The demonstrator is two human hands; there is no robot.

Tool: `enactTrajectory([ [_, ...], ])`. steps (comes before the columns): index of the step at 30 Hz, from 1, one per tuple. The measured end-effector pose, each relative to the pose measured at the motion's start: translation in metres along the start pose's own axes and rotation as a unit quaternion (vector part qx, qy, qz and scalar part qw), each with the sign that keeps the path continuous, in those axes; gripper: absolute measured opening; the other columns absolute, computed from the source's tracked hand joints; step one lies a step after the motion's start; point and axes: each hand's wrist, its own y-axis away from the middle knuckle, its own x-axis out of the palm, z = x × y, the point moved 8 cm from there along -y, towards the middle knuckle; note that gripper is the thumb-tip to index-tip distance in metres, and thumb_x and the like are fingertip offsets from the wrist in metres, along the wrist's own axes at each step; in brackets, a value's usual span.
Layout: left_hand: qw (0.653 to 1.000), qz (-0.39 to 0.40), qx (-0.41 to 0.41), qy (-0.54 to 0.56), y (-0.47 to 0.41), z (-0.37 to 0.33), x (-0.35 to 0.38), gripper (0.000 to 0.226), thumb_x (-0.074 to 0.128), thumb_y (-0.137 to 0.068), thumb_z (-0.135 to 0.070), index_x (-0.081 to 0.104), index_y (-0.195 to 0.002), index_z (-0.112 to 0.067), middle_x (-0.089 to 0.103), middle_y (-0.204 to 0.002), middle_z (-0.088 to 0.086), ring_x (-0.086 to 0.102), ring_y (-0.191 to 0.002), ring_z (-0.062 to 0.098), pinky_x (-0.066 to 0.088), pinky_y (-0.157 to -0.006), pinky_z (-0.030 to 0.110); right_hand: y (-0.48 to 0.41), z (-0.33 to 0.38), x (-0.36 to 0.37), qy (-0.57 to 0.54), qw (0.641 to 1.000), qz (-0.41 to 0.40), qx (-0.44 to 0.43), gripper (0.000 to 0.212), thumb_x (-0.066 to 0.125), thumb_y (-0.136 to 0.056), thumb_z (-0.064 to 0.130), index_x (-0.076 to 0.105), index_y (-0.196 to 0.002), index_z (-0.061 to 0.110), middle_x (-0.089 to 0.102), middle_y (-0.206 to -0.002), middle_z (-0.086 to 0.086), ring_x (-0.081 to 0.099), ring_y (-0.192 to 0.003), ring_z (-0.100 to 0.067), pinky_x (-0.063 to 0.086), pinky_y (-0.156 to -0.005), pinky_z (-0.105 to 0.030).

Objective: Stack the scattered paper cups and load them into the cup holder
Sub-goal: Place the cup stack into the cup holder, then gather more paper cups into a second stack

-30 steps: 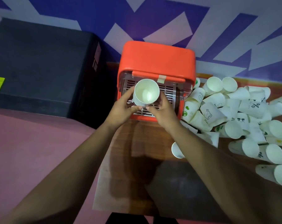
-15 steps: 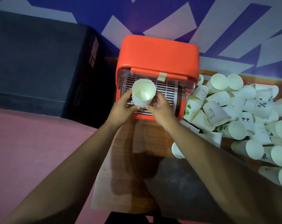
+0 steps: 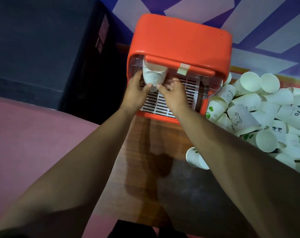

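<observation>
Orange plastic fills the upper middle of the head view: the cup holder (image 3: 180, 42) stands on the wooden desk (image 3: 140, 152), its clear front flap lifted under an orange bar with a strip of tape. Beneath the bar, at the left end of the opening, a stack of paper cups (image 3: 153, 77) lies tipped over, rims showing as nested rings and its far end hidden under the hood. A second ago the same stack stood upright in front of the grille, open mouth toward the camera; now it has been tilted and pushed inward. By my reading, the loading step is well under way for this batch.

Both hands are closed on the stack. The left hand (image 3: 135, 93) cups its left side near the holder's wall, fingers curled around the base. The right hand (image 3: 173, 95) pinches the near end from the right, thumb and fingertips meeting just below the cups, over the white slatted grille (image 3: 173, 103).

At the right edge of the frame the loose cups (image 3: 266, 107) lie heaped on the desk, some printed, many on their sides, touching the holder's right wall. One pair (image 3: 195, 158) sits apart, lower down, beside the right forearm. Most of the task looks to be still ahead.
</observation>
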Motion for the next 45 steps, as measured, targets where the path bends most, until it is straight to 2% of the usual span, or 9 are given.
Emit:
enactTrajectory([
  [6, 0.999, 0.004, 0.031, -0.020, 0.005, -0.011, 0.001, 0.054, 0.059, -0.097, -0.020, 0.046, -0.149, -0.018, 0.059, -0.142, 0.001, 0.054, -0.133, 0.012, 0.042, -0.115, 0.039, 0.000, -0.001, 0.001, -0.007, 1.000, -0.008, 0.008, 0.016, 0.065, -0.090, 0.009, 0.054, -0.094, 0.020, 0.069, -0.110, -0.006, 0.068, -0.105, -0.022, 0.053, -0.096, -0.039],
  [12, 0.999, -0.006, -0.018, -0.041, 0.033, -0.012, -0.002, 0.056, 0.062, -0.099, -0.017, 0.040, -0.151, -0.012, 0.054, -0.133, -0.007, 0.055, -0.125, 0.010, 0.043, -0.106, 0.027, 0.026, -0.003, -0.015, 0.059, 0.997, 0.032, 0.032, 0.052, 0.061, -0.092, 0.004, 0.042, -0.140, 0.002, 0.046, -0.147, -0.014, 0.047, -0.134, -0.024, 0.039, -0.110, -0.033],
  [18, 0.997, -0.065, -0.042, -0.022, 0.100, -0.034, -0.002, 0.030, 0.062, -0.097, -0.018, 0.059, -0.125, -0.011, 0.062, -0.107, 0.002, 0.060, -0.097, 0.010, 0.047, -0.087, 0.024, 0.102, 0.018, -0.090, 0.173, 0.984, -0.017, -0.034, 0.039, 0.061, -0.090, 0.020, 0.055, -0.128, 0.014, 0.060, -0.130, -0.002, 0.056, -0.120, -0.016, 0.048, -0.101, -0.037],
  [23, 0.996, 0.082, 0.032, -0.017, 0.167, -0.060, 0.068, 0.005, 0.061, -0.096, -0.005, 0.063, -0.100, -0.004, 0.063, -0.094, 0.001, 0.058, -0.082, -0.001, 0.043, -0.076, 0.013, 0.193, -0.002, -0.181, 0.222, 0.967, -0.119, -0.027, 0.030, 0.060, -0.091, 0.015, 0.058, -0.121, 0.010, 0.059, -0.122, -0.005, 0.055, -0.112, -0.017, 0.047, -0.094, -0.032],
  [28, 0.970, 0.214, 0.063, -0.095, 0.204, -0.054, 0.137, 0.032, 0.073, -0.091, -0.019, 0.062, -0.121, -0.017, 0.053, -0.110, -0.017, 0.053, -0.115, 0.012, 0.042, -0.096, 0.027, 0.254, -0.059, -0.204, 0.239, 0.959, -0.149, 0.008, 0.029, 0.060, -0.088, 0.007, 0.062, -0.117, 0.005, 0.062, -0.116, -0.013, 0.060, -0.108, -0.026, 0.046, -0.093, -0.032],
  [32, 0.947, 0.250, 0.088, -0.182, 0.208, -0.037, 0.165, 0.074, 0.074, -0.079, -0.049, 0.049, -0.144, -0.024, 0.052, -0.138, -0.004, 0.043, -0.132, 0.014, 0.039, -0.107, 0.033, 0.260, -0.084, -0.193, 0.226, 0.965, -0.131, 0.036, 0.031, 0.058, -0.088, 0.007, 0.062, -0.118, 0.007, 0.062, -0.116, -0.011, 0.061, -0.107, -0.023, 0.047, -0.093, -0.031],
  [36, 0.933, 0.230, 0.109, -0.254, 0.204, -0.030, 0.182, 0.066, 0.081, -0.081, -0.029, 0.054, -0.141, -0.019, 0.055, -0.138, 0.005, 0.049, -0.129, 0.025, 0.035, -0.095, 0.023, 0.257, -0.098, -0.209, 0.256, 0.946, -0.193, 0.053, 0.038, 0.063, -0.086, 0.016, 0.056, -0.122, 0.009, 0.052, -0.118, -0.014, 0.059, -0.101, -0.030, 0.050, -0.085, -0.037],
  [40, 0.920, 0.225, 0.136, -0.290, 0.212, -0.025, 0.183, 0.060, 0.078, -0.082, -0.032, 0.052, -0.135, -0.021, 0.060, -0.131, 0.002, 0.050, -0.122, 0.025, 0.041, -0.090, 0.030, 0.236, -0.099, -0.210, 0.321, 0.937, -0.138, 0.021, 0.054, 0.069, -0.085, 0.022, 0.052, -0.135, 0.015, 0.044, -0.125, -0.020, 0.051, -0.109, -0.034, 0.048, -0.096, -0.043],
  [45, 0.945, 0.171, 0.151, -0.236, 0.228, -0.022, 0.152, 0.058, 0.075, -0.085, -0.035, 0.057, -0.138, -0.023, 0.057, -0.120, 0.006, 0.056, -0.108, 0.020, 0.048, -0.088, 0.030, 0.224, -0.097, -0.206, 0.392, 0.914, -0.101, -0.018, 0.030, 0.069, -0.085, 0.018, 0.065, -0.114, 0.010, 0.046, -0.120, -0.018, 0.051, -0.108, -0.037, 0.051, -0.091, -0.043],
])
